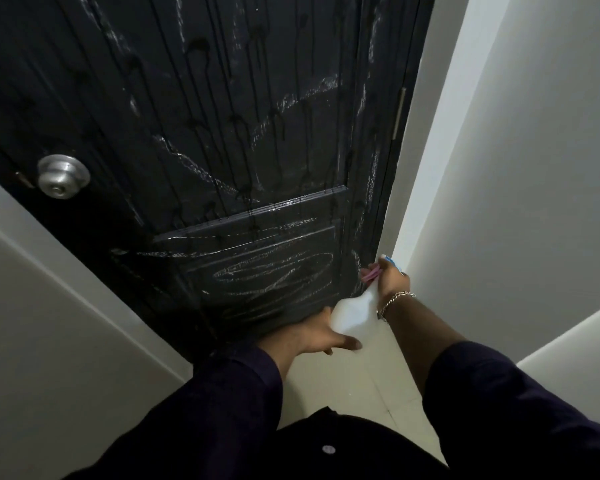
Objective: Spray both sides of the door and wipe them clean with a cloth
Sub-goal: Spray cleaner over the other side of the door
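Both arms reach forward and down, each in a dark long sleeve pushed back from the wrist. The right hand [390, 277] is raised higher, its fingers curled around the neck of a white plastic spray bottle [355, 311]; a silver chain bracelet [394, 301] lies on its wrist. The left hand [321, 332] is lower, fingers spread and thumb out, touching the bottle's base from the left side.

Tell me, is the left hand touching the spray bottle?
Touching. The head view shows the left hand with fingers spread under the base of the white spray bottle, its thumb against the bottom, while the right hand grips the bottle's neck at the trigger.
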